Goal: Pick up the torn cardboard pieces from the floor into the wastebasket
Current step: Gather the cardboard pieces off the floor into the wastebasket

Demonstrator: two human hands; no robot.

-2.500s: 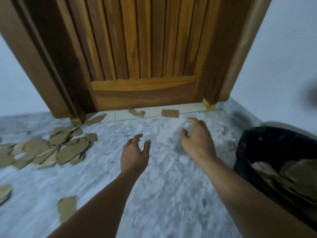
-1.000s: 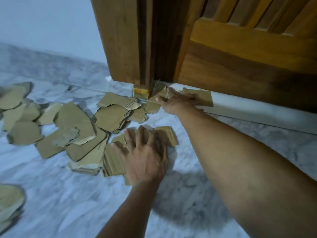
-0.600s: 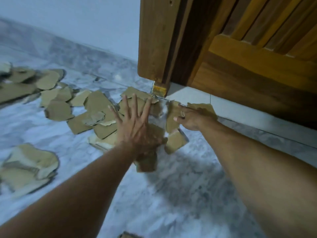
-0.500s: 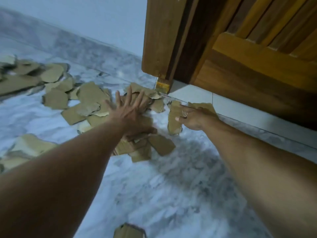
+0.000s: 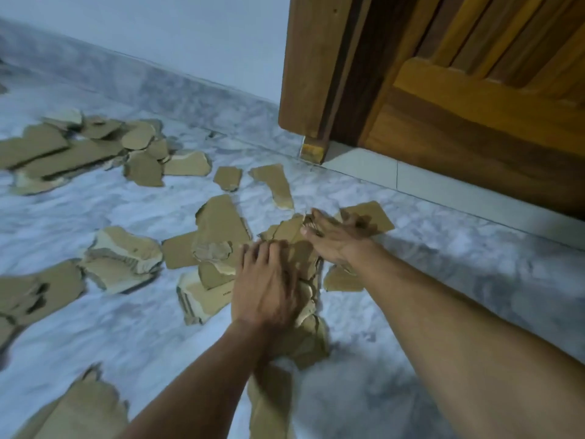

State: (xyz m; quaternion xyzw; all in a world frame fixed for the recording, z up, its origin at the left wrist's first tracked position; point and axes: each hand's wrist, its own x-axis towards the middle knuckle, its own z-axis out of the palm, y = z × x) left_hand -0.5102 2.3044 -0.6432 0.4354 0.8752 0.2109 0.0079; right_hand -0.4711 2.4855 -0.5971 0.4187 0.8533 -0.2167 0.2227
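On marble floor (image 5: 133, 337) — torn (ragged-edged) brown cardboard pieces (image 5: 221, 223).

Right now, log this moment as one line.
left hand: flat on cardboard pile | right hand: on pieces beside it | wastebasket: out of view

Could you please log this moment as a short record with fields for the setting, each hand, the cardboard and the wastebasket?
setting: grey marbled floor beside a wooden door
left hand: palm down, fingers spread, pressing on a heap of torn cardboard pieces
right hand: flat on cardboard at the far end of that heap
loose cardboard: scattered pieces lie to the left, more in the near left corner
wastebasket: not in view
grasp: nothing lifted yet
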